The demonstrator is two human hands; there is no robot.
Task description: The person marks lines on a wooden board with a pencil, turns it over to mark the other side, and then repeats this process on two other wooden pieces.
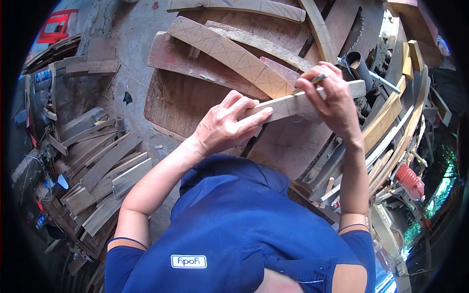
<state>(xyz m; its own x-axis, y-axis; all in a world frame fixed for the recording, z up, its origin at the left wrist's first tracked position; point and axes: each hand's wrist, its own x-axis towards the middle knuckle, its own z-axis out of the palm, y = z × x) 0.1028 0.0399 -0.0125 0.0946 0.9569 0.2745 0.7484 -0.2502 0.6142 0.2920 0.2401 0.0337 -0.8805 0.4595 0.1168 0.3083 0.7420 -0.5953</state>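
My left hand (227, 122) grips the near-left end of a pale wooden strip (286, 107), its thumb and fingers closed around the wood. In my right hand (331, 95) is a pencil (312, 83), held slanted in closed fingers over the strip's upper edge. That hand also rests at the strip, hiding part of its right half. Just beyond lies a curved board (229, 56) with crossed pencil lines drawn along its face. A rougher curved piece (259, 43) is behind it.
Broad reddish planks (168, 105) lie under the work. More marked curved pieces (386, 119) lean at the right, near a dark tube (358, 68) and a red plastic container (409, 181). A saw blade (355, 33) shows at the top right. Offcuts (110, 166) pile at the left.
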